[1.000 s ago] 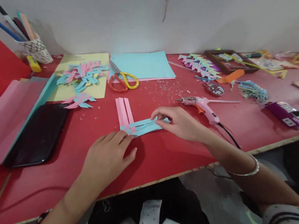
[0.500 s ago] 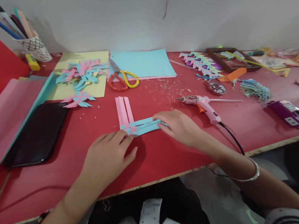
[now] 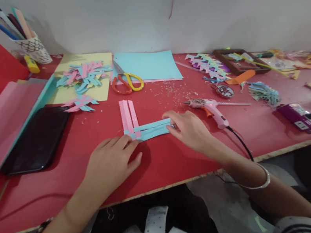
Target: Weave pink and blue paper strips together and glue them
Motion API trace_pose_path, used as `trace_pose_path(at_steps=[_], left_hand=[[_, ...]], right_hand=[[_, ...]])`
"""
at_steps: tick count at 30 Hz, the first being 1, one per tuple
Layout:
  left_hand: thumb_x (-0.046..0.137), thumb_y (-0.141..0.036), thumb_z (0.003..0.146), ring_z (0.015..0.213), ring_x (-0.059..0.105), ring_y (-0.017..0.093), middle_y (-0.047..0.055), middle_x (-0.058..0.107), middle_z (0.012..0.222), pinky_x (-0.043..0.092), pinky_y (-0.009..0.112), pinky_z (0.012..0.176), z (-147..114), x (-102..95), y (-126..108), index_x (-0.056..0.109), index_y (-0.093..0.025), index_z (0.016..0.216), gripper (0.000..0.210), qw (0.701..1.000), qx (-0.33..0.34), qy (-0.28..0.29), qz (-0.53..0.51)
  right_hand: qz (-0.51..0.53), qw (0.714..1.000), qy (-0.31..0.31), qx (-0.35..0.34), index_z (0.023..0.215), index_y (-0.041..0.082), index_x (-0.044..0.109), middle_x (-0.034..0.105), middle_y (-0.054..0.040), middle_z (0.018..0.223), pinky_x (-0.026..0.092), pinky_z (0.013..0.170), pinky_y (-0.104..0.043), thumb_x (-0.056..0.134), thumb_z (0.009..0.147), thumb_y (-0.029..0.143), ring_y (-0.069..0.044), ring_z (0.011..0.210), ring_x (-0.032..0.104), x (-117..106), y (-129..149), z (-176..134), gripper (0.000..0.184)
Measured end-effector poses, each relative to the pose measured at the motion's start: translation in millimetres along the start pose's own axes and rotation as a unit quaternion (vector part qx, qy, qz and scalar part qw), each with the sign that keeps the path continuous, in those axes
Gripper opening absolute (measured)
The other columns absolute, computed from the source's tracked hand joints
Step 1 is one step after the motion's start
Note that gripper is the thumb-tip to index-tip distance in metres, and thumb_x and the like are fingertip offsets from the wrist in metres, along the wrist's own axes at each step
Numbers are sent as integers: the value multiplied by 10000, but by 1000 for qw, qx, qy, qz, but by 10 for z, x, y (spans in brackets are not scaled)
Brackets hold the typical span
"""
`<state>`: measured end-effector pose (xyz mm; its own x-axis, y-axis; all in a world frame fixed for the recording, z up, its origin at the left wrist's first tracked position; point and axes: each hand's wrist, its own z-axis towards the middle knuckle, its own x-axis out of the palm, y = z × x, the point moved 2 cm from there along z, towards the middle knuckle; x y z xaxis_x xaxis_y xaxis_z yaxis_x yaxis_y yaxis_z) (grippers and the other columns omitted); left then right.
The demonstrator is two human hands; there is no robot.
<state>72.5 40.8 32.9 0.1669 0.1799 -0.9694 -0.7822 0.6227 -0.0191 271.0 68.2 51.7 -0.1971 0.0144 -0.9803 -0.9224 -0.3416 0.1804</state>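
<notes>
Pink paper strips (image 3: 128, 115) stand away from me and interlace with light blue paper strips (image 3: 153, 130), forming an L on the red tabletop. My left hand (image 3: 112, 161) presses its fingertips on the woven corner; its thumb is stretched out apart, with nothing pinched. At the far right end of the blue strips, my right hand (image 3: 189, 130) pinches them between thumb and fingers, partly hiding that end. To the right of this hand lies a pink glue gun (image 3: 209, 107) with an orange trigger and a clear glue stick.
Scissors (image 3: 127, 79) lie beside blue paper sheets (image 3: 150, 65). A pile of cut paper pieces (image 3: 85, 76) rests on yellow paper. A black phone (image 3: 37, 140) is at left, a pen cup (image 3: 33, 49) behind. A purple power box (image 3: 298, 116) stands at right.
My right hand has slid a little to the right along the blue strips, out to their end, uncovering more of them. My left hand stays at the woven corner.
</notes>
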Motion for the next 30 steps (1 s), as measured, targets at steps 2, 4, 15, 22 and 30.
trace_pose_path(at_steps=[2, 4, 15, 22, 30], left_hand=[[432, -269, 810, 715, 632, 231, 101, 676, 854, 496, 357, 640, 0, -3, -4, 658, -178, 928, 271, 1000, -2, 0, -3], [426, -267, 810, 703, 633, 231, 103, 681, 851, 490, 353, 636, -3, -7, -11, 652, -165, 929, 275, 1000, 6, -6, 6], [287, -203, 878, 560, 612, 195, 49, 665, 637, 385, 269, 485, -47, -22, 65, 526, -126, 1031, 295, 995, -68, -73, 20], [279, -179, 886, 473, 554, 173, 23, 598, 522, 333, 266, 462, -38, -33, 48, 534, -130, 1108, 342, 993, -53, -75, 77], [310, -132, 865, 455, 541, 162, 7, 571, 489, 328, 256, 464, -53, -21, 58, 548, -137, 1119, 348, 991, -40, -86, 97]], right_hand=[[3, 1000, 6, 7, 992, 157, 555, 611, -24, 689, 267, 575, -238, 447, 777, 131, -123, 576, 483, 12, -8, 1, 243], [3, 1000, 13, 9, 990, 155, 559, 605, -20, 673, 252, 563, -239, 446, 776, 122, -123, 572, 475, 24, -7, -1, 244], [-26, 1000, 15, 0, 990, 154, 555, 639, -37, 744, 268, 627, -265, 452, 798, 137, -139, 626, 521, 51, -10, -24, 219], [-33, 999, 26, 6, 986, 153, 552, 652, -41, 752, 281, 647, -274, 459, 796, 125, -151, 645, 550, 65, -9, -35, 213], [-48, 998, 40, 4, 972, 158, 555, 660, -50, 775, 279, 648, -272, 466, 799, 114, -163, 680, 567, 66, 14, -41, 199]])
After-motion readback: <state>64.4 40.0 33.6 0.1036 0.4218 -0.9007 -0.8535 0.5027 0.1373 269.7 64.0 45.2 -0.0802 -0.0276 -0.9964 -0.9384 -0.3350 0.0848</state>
